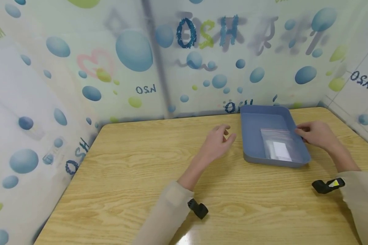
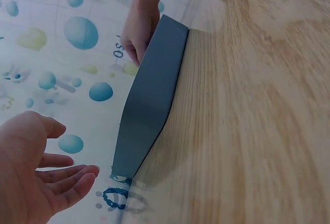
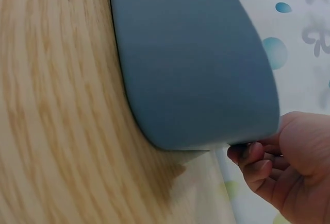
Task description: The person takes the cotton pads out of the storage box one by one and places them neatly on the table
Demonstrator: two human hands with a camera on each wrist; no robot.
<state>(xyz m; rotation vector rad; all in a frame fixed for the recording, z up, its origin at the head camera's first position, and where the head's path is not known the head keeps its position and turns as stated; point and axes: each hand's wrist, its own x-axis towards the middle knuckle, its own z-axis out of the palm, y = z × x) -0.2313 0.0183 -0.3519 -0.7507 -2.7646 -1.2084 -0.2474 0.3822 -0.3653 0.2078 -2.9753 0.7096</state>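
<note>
A blue-grey rectangular tray (image 1: 253, 136) lies on the wooden table toward the back right. Inside it is a clear zip bag (image 1: 266, 137) with a white rectangular piece (image 1: 281, 151) in or under its film; which one I cannot tell. My right hand (image 1: 319, 136) pinches the tray's right rim, its fingers curled against the outer side in the right wrist view (image 3: 289, 167). Left of the tray, my left hand (image 1: 216, 143) hovers with relaxed, spread fingers and holds nothing. In the left wrist view a gap separates the left fingertips (image 2: 85, 175) from the tray's outer wall (image 2: 149, 95).
The wood-grain table (image 1: 135, 170) extends left and in front of the tray. A patterned curtain-like sheet (image 1: 135, 81) rises along the back edge, with similar sheeting at both sides. Small black devices sit at the left cuff (image 1: 198, 208) and right cuff (image 1: 326, 186).
</note>
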